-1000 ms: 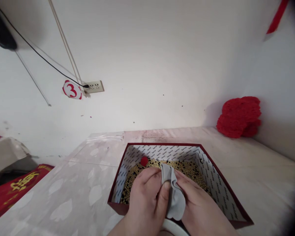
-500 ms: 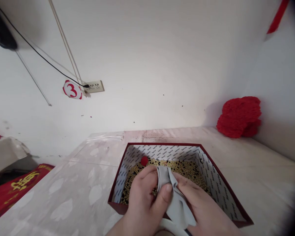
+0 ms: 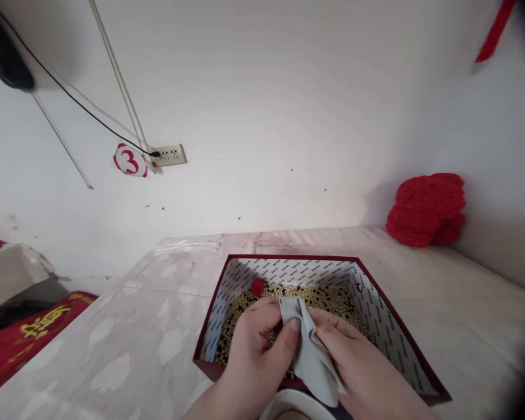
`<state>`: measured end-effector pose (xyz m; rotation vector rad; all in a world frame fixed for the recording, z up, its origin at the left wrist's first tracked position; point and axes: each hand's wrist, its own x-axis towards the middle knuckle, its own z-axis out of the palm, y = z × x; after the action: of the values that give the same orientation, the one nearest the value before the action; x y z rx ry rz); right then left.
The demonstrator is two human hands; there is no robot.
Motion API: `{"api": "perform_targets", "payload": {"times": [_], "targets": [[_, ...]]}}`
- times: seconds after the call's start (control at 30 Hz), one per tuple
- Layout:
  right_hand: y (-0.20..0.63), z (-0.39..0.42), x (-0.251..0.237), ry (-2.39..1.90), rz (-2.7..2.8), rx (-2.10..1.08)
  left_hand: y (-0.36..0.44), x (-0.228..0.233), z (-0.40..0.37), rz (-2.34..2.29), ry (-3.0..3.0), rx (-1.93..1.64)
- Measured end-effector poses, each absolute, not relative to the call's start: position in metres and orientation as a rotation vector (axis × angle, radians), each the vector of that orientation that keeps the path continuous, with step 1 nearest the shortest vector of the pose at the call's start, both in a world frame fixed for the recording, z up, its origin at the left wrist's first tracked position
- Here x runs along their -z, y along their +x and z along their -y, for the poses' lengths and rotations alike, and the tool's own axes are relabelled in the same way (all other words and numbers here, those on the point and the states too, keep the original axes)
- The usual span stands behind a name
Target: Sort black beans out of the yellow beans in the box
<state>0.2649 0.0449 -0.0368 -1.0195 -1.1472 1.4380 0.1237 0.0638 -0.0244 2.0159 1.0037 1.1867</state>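
Observation:
My left hand pinches the upper left edge of a small piece of grey cloth between thumb and fingers. On its other side my right hand grips the same cloth, its fingertips partly hidden behind the folds. Both hands are over the near part of an open dark-red box lined with patterned white paper. Inside lie many small gold and black beads and a round red piece. Just below the cloth, the rim of a white bowl or cup shows at the bottom edge.
A patterned cloth covers the table. A bundle of red material lies by the wall at the back right. At the left are a red bag with yellow lettering and a wall socket with a black cable.
My left thumb has shifted slightly up and left on the cloth. The cloth's loose lower end has swung a little, and more of the white rim below shows.

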Motion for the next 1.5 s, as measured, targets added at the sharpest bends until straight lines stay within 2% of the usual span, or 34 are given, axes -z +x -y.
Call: {"api": "perform_targets", "payload": {"times": [0.13, 0.2, 0.33, 0.43, 0.63, 1.0, 1.1, 1.27, 1.37, 1.5], "targets": [[0.266, -0.046, 0.037, -0.988, 1.029, -1.650, 0.115, 0.016, -0.066, -1.094, 1.985, -1.014], [0.270, -0.045, 0.033, -1.018, 1.180, -1.668, 0.106, 0.007, -0.065, -1.075, 1.982, -0.842], [0.281, -0.042, 0.018, -1.115, 1.861, -1.315, 0.090, -0.012, -0.058, -1.010, 2.169, -0.577], [0.286, -0.038, 0.011, -1.176, 2.089, -1.102, 0.090, -0.019, -0.052, -1.042, 2.310, -0.494], [0.295, -0.029, 0.010, -1.235, 1.976, -1.213, 0.096, -0.015, -0.047, -1.111, 2.414, -0.482], [0.297, -0.030, 0.011, -1.271, 2.105, -0.967, 0.097, -0.016, -0.048, -1.101, 2.417, -0.535], [0.298, -0.036, 0.011, -1.299, 1.961, -0.941, 0.095, -0.017, -0.052, -1.106, 2.372, -0.678], [0.299, -0.052, 0.027, -1.257, 1.406, -1.121, 0.089, -0.002, -0.073, -1.310, 2.346, -0.842], [0.294, -0.062, 0.040, -1.238, 1.219, -1.125, 0.087, 0.012, -0.087, -1.474, 2.421, -0.695], [0.288, -0.069, 0.045, -1.104, 0.947, -1.278, 0.088, 0.025, -0.095, -1.500, 2.559, -0.266]]}}
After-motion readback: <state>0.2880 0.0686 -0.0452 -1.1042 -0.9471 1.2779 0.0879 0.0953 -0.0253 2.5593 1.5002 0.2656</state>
